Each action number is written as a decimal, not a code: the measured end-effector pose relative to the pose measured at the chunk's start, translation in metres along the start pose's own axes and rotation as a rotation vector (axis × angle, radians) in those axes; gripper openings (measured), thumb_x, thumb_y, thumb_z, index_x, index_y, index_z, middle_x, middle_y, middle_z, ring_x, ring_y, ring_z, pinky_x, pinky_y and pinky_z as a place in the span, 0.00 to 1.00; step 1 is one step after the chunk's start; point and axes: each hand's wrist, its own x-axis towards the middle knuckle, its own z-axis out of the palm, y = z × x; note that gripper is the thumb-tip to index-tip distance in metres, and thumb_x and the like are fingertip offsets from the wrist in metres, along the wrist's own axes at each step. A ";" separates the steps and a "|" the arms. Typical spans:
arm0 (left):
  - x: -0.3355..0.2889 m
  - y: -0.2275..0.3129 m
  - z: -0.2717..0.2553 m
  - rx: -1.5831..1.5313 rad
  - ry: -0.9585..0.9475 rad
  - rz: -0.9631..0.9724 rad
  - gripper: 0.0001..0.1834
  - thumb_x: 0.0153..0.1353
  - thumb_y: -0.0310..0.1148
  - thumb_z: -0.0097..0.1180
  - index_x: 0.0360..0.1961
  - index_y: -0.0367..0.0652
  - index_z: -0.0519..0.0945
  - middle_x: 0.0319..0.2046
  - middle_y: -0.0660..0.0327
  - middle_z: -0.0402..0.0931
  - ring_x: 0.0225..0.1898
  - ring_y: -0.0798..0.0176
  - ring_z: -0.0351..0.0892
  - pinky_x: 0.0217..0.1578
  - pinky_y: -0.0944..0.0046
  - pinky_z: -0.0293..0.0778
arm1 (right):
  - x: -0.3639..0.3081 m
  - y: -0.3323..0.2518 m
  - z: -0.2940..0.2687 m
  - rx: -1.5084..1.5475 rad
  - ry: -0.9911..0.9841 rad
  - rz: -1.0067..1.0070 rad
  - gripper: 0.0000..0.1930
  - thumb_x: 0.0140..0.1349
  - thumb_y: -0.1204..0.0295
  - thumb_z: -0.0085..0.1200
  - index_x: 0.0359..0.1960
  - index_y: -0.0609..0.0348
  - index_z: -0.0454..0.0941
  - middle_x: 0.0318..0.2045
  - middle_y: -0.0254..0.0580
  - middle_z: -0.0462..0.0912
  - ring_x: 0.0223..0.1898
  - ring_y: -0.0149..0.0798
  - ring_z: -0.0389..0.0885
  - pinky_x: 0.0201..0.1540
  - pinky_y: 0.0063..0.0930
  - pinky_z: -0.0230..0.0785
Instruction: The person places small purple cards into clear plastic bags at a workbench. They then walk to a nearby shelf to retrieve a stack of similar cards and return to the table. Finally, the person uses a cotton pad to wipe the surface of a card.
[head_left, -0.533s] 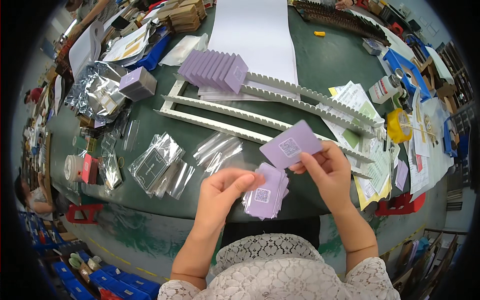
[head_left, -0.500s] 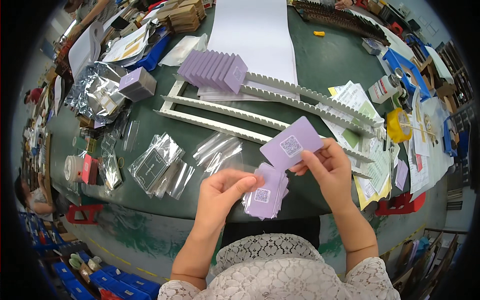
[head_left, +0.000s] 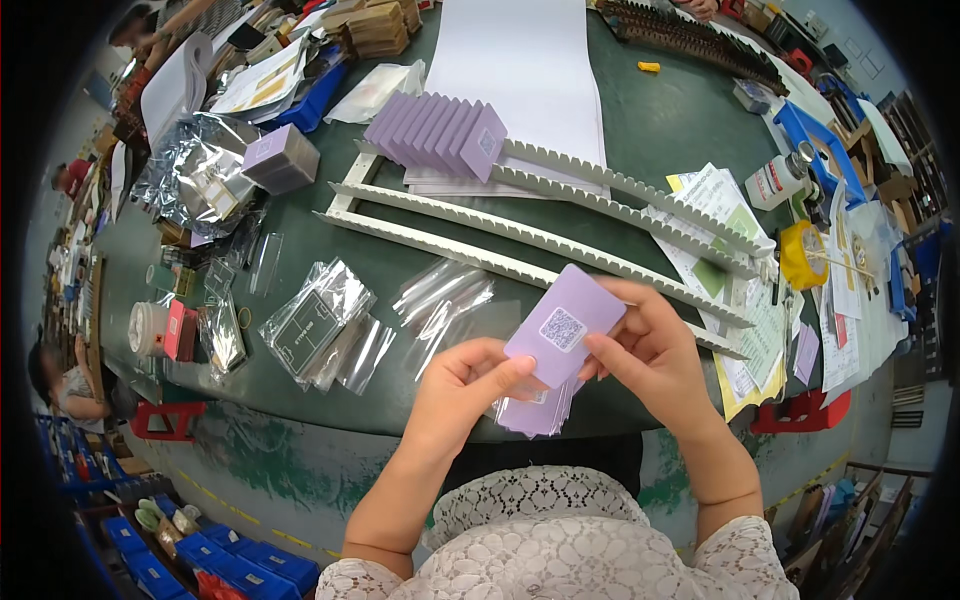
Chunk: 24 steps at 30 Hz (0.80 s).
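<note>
A light purple card (head_left: 581,302) with a square code on its face is held up near the table's front edge. My right hand (head_left: 655,362) pinches its right side, thumb on the face and fingers behind. At its lower left corner, my left hand (head_left: 462,392) closes with the thumb pressed on the card. Directly beneath is a loose pile of similar cards (head_left: 533,417), partly covered by the raised one. Farther back, several purple cards (head_left: 484,141) lean in a row in the notches of a pale slotted rack (head_left: 455,222).
Clear plastic sleeves (head_left: 440,300) and a packet (head_left: 318,325) lie left of my hands. A block of purple cards (head_left: 280,158) stands farther left. Papers (head_left: 760,345), a yellow tape roll (head_left: 803,255) and a white bottle (head_left: 777,181) are at right. Other people work at the table's far side.
My right hand has brought the card down and left, turning it more upright. The left hand has gone from the pile to the card's corner.
</note>
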 end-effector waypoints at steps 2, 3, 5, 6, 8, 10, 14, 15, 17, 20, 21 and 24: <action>0.000 -0.003 0.005 0.157 0.045 0.063 0.08 0.59 0.30 0.61 0.34 0.34 0.81 0.28 0.58 0.82 0.28 0.69 0.81 0.31 0.73 0.75 | 0.003 0.000 0.001 -0.066 -0.004 -0.034 0.23 0.61 0.80 0.55 0.59 0.63 0.68 0.31 0.36 0.78 0.31 0.28 0.79 0.34 0.19 0.71; 0.001 -0.002 0.004 0.146 0.033 0.059 0.08 0.58 0.29 0.62 0.35 0.34 0.81 0.29 0.59 0.82 0.29 0.70 0.80 0.31 0.73 0.74 | 0.003 0.002 0.001 -0.218 -0.068 -0.134 0.23 0.60 0.79 0.56 0.59 0.61 0.70 0.30 0.36 0.77 0.31 0.28 0.78 0.34 0.20 0.70; 0.001 0.000 0.003 0.124 0.011 0.050 0.09 0.58 0.29 0.64 0.37 0.35 0.81 0.31 0.62 0.81 0.30 0.73 0.79 0.32 0.74 0.74 | 0.003 0.005 0.000 -0.522 -0.199 -0.334 0.24 0.59 0.79 0.57 0.59 0.58 0.72 0.28 0.35 0.76 0.31 0.29 0.75 0.36 0.21 0.69; 0.001 -0.001 0.003 0.137 0.003 0.057 0.10 0.58 0.29 0.63 0.37 0.35 0.81 0.31 0.62 0.81 0.30 0.74 0.78 0.33 0.74 0.73 | -0.003 0.000 0.010 -0.455 -0.166 -0.190 0.19 0.58 0.78 0.57 0.53 0.59 0.78 0.31 0.37 0.78 0.32 0.31 0.74 0.37 0.23 0.67; 0.001 -0.004 0.002 0.162 -0.009 0.070 0.10 0.60 0.31 0.62 0.39 0.34 0.80 0.32 0.62 0.81 0.31 0.74 0.78 0.35 0.73 0.73 | -0.006 0.004 0.008 -0.429 -0.155 -0.159 0.19 0.58 0.77 0.58 0.53 0.58 0.77 0.33 0.37 0.79 0.32 0.31 0.75 0.37 0.22 0.68; 0.002 -0.003 -0.001 0.174 0.044 0.177 0.11 0.63 0.32 0.58 0.40 0.33 0.80 0.33 0.61 0.81 0.34 0.73 0.78 0.38 0.72 0.73 | -0.008 0.008 -0.001 -0.389 -0.204 -0.064 0.23 0.56 0.76 0.61 0.55 0.57 0.76 0.41 0.40 0.78 0.38 0.33 0.75 0.41 0.23 0.68; 0.004 0.007 -0.024 0.187 0.190 0.278 0.13 0.69 0.32 0.48 0.43 0.33 0.79 0.37 0.56 0.81 0.39 0.68 0.80 0.44 0.69 0.73 | 0.013 0.009 -0.008 -0.740 -0.088 -0.364 0.26 0.52 0.72 0.64 0.54 0.62 0.72 0.48 0.46 0.74 0.51 0.44 0.70 0.53 0.33 0.64; 0.003 0.008 -0.030 0.164 0.179 0.268 0.12 0.68 0.31 0.48 0.44 0.33 0.78 0.37 0.54 0.81 0.39 0.66 0.80 0.44 0.69 0.73 | 0.029 0.002 -0.008 -0.796 -0.046 -0.418 0.25 0.53 0.72 0.63 0.53 0.61 0.72 0.48 0.46 0.74 0.51 0.45 0.71 0.54 0.33 0.64; -0.002 0.008 -0.027 0.113 0.145 0.257 0.12 0.68 0.30 0.48 0.44 0.32 0.77 0.35 0.53 0.81 0.38 0.64 0.81 0.43 0.68 0.75 | 0.071 -0.004 -0.006 -0.814 0.013 -0.481 0.25 0.56 0.71 0.62 0.56 0.57 0.71 0.51 0.42 0.73 0.50 0.37 0.70 0.50 0.27 0.65; -0.006 0.009 -0.018 0.020 0.057 0.221 0.11 0.67 0.29 0.49 0.44 0.32 0.75 0.37 0.50 0.81 0.38 0.60 0.82 0.42 0.67 0.76 | 0.143 0.001 -0.004 -0.889 -0.006 -0.669 0.37 0.54 0.63 0.64 0.64 0.55 0.61 0.61 0.51 0.65 0.62 0.50 0.63 0.64 0.40 0.54; -0.008 0.008 -0.018 -0.017 0.035 0.204 0.10 0.67 0.28 0.49 0.44 0.32 0.74 0.39 0.49 0.80 0.38 0.59 0.82 0.42 0.67 0.77 | 0.165 0.011 0.002 -0.937 0.033 -0.652 0.38 0.53 0.62 0.65 0.65 0.54 0.60 0.61 0.51 0.65 0.62 0.50 0.63 0.65 0.40 0.54; -0.013 0.009 -0.022 -0.033 0.051 0.205 0.10 0.65 0.27 0.51 0.44 0.32 0.75 0.41 0.50 0.79 0.39 0.59 0.82 0.42 0.66 0.77 | 0.204 0.022 0.016 -1.003 0.064 -0.559 0.41 0.51 0.61 0.66 0.66 0.53 0.59 0.60 0.52 0.64 0.61 0.51 0.63 0.64 0.40 0.55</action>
